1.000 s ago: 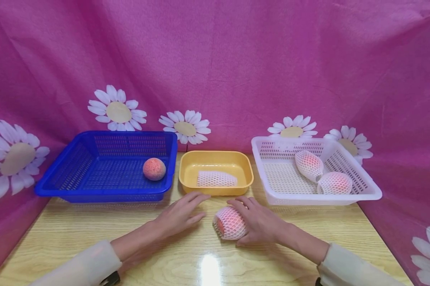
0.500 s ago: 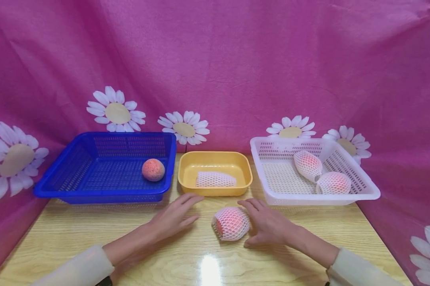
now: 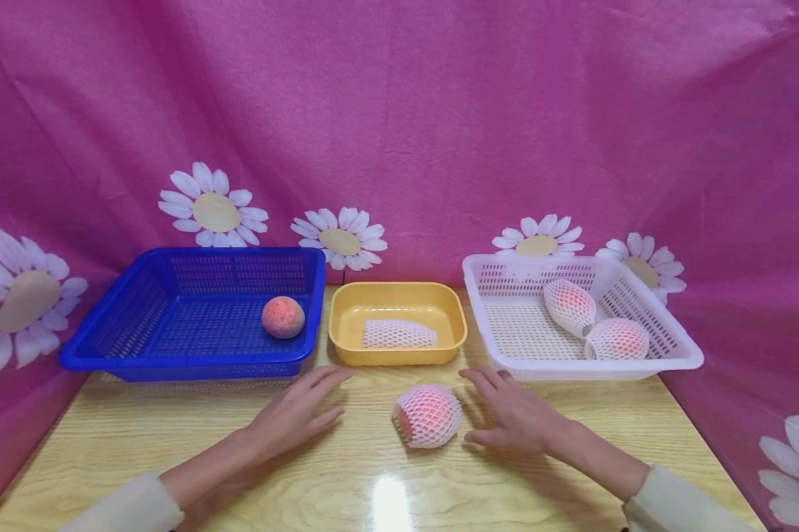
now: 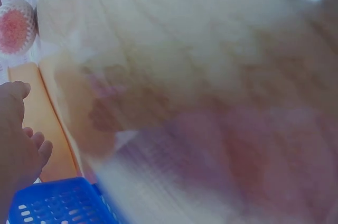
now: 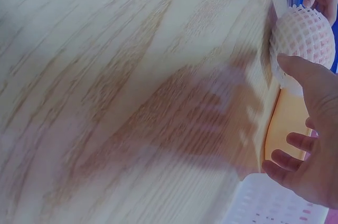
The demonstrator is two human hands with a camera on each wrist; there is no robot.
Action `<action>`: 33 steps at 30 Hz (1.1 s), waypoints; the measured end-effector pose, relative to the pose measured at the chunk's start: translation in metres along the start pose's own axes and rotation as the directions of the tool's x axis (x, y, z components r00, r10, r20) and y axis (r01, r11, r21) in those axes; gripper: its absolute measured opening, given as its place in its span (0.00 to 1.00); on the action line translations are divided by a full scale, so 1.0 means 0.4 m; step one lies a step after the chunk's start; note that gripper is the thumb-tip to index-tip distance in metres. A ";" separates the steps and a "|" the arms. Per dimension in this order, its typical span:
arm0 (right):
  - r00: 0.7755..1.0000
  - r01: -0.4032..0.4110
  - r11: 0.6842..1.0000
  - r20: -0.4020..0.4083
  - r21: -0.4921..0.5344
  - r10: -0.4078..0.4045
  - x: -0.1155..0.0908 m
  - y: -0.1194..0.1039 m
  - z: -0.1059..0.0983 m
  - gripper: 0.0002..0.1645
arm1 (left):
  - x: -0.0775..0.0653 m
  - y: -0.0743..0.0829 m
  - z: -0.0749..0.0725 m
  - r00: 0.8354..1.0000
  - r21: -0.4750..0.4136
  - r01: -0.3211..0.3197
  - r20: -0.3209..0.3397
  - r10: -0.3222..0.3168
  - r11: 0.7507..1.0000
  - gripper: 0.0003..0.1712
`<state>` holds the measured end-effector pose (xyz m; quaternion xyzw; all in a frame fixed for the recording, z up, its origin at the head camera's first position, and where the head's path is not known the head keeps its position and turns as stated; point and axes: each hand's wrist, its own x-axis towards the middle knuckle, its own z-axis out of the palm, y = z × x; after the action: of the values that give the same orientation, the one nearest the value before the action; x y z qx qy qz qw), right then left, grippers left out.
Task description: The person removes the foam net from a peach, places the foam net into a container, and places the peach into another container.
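Note:
On the table, in front of the yellow tray, lies a peach in a white foam net (image 3: pixel 429 416); its reddish end shows at the net's left opening. My right hand (image 3: pixel 515 412) is just right of this peach, fingers relaxed and holding nothing. To the left, with a wider gap, my left hand (image 3: pixel 297 410) hovers low over the wood, its fingers loosely spread. The right wrist view has the netted peach (image 5: pixel 303 47) beyond the thumb of my right hand (image 5: pixel 317 123). In the left wrist view my left hand (image 4: pixel 21 134) also holds nothing.
A blue basket (image 3: pixel 193 366) with one bare peach (image 3: pixel 283 318) stands back left. The yellow tray (image 3: pixel 398 357) at the back middle holds a white foam net (image 3: pixel 399 334). Back right, a white basket (image 3: pixel 599 369) holds two netted peaches (image 3: pixel 569 304). A pink curtain hangs behind.
My right hand has let go of the netted peach and drawn away to the right. My left hand has moved left, away from it. The peach stays on the table.

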<state>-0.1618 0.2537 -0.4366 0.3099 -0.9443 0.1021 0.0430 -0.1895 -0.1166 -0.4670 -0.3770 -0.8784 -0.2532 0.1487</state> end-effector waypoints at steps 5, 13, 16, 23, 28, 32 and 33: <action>1.000 0.006 1.000 -0.006 0.003 -0.006 -0.009 0.008 -0.002 0.55 | -0.022 -0.010 -0.008 0.999 0.010 0.040 0.006 -0.040 0.999 0.30; 1.000 -0.009 1.000 -0.008 -0.017 0.009 -0.036 0.018 -0.008 0.55 | -0.057 -0.024 -0.022 0.996 0.025 0.094 0.008 -0.094 0.995 0.30; 0.999 -0.036 0.999 -0.002 -0.032 0.036 -0.048 0.022 -0.008 0.55 | -0.067 -0.027 -0.026 0.994 0.025 0.106 0.013 -0.106 0.994 0.30; 0.999 -0.022 0.997 -0.040 -0.072 0.020 -0.067 0.033 -0.002 0.54 | -0.082 -0.032 -0.026 0.993 0.032 0.115 0.011 -0.115 0.993 0.29; 0.998 -0.007 0.996 -0.068 -0.089 0.000 -0.075 0.042 0.000 0.53 | -0.090 -0.031 -0.029 0.990 0.025 0.141 0.016 -0.141 0.990 0.29; 0.998 -0.016 0.996 -0.067 -0.086 0.010 -0.077 0.044 -0.003 0.52 | -0.093 -0.030 -0.034 0.989 0.025 0.145 0.012 -0.145 0.989 0.29; 0.998 -0.018 0.996 -0.065 -0.083 0.013 -0.077 0.043 -0.005 0.52 | -0.092 -0.030 -0.035 0.990 0.025 0.141 0.009 -0.141 0.990 0.29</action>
<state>-0.1474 0.2855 -0.4421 0.2971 -0.9482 0.0729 0.0857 -0.1725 -0.1531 -0.4762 -0.3136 -0.9067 -0.2503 0.1302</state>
